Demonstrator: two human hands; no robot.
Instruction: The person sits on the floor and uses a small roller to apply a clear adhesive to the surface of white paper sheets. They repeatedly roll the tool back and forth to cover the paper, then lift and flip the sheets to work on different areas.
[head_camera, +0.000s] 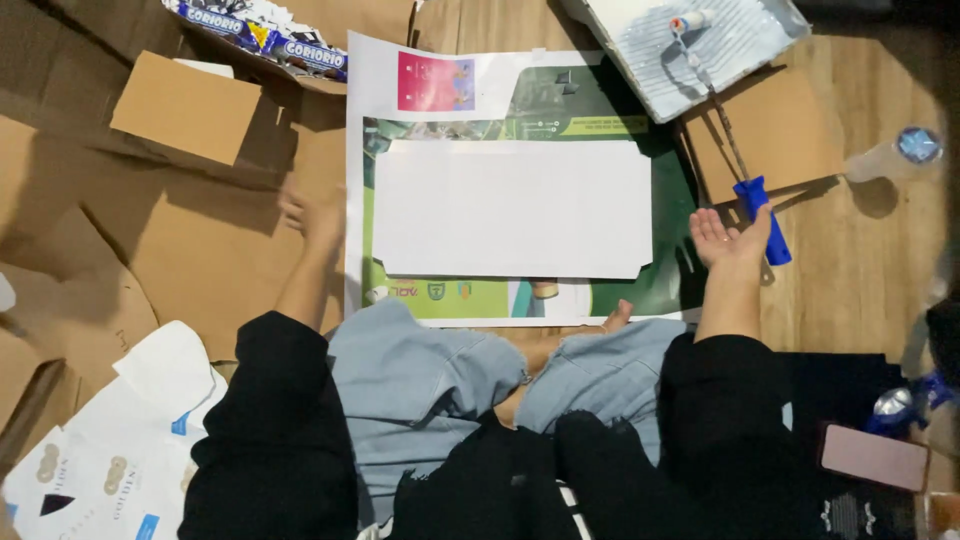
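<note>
Blue-handled paint roller lies just past the right hand, its long axis running away from the person and slanting left toward the white paint tray at the far edge of the wooden floor. That hand is open, palm up, fingertips touching the handle (not gripping it). The left hand is blurred and seems loosely open, empty, at the left edge of the printed poster, whose white cut card lies between both hands. Cardboard sheets crowd the left; bare floor opens rightward.
</note>
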